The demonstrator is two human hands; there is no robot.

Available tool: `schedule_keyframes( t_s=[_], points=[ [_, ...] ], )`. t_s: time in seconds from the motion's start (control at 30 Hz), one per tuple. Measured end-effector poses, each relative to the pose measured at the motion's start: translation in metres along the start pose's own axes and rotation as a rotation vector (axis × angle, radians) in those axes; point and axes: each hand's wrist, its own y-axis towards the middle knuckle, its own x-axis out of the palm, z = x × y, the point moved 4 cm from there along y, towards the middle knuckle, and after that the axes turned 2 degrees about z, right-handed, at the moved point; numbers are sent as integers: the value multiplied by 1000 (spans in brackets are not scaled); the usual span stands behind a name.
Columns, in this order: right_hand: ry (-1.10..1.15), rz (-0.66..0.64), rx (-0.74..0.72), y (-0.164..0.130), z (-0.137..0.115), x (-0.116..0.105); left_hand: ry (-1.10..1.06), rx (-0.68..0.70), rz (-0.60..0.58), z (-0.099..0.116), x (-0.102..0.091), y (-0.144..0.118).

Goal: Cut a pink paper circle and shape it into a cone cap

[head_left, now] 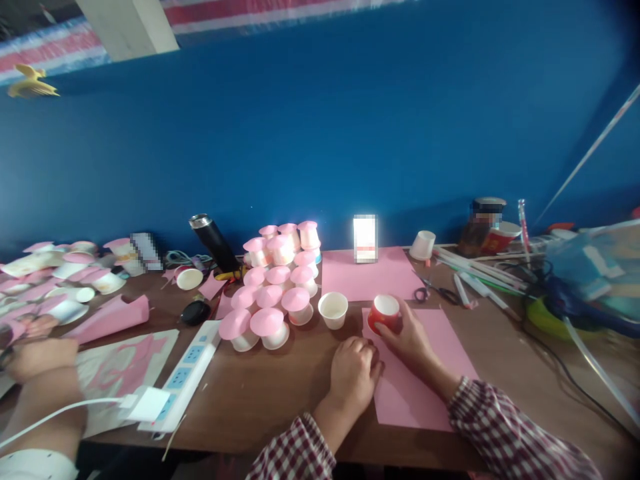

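Observation:
My right hand [413, 337] is closed round a red paper cup [383, 314], its white round end facing up, over a pink paper sheet [417, 393]. My left hand [353, 375] rests at that sheet's left edge, fingers curled; whether anything is in them is hidden. Just left of the red cup stands a white paper cup [333, 311]. Further left, several cups topped with pink paper cones [270, 321] stand in a close group. Behind my hands lies a second pink sheet [345, 283], and a lit phone [366, 238] stands upright at its back.
A power strip [187, 373] with a white charger lies at left, near a black flask [214, 241]. Another person's arm [47, 380] reaches in beside more pink-topped cups. Scissors [440, 291], glue sticks and an upturned cup [423, 245] are at right.

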Motion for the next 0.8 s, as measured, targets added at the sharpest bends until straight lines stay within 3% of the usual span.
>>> schedule_keyframes(
  t_s=[0.23,0.4,0.5,0.8],
  points=[
    [12,-8,10,0,1,0,-35,-5,5,2,-1,0],
    [31,-2,36,-1,3,0,-193,-151,246,1,-6,8],
    [33,-10,53,0,5,1,-249,-165,346,4,-3,18],
    [-27,23,44,-1,20,7,-379,-211,392,14,7,47]
  ],
)
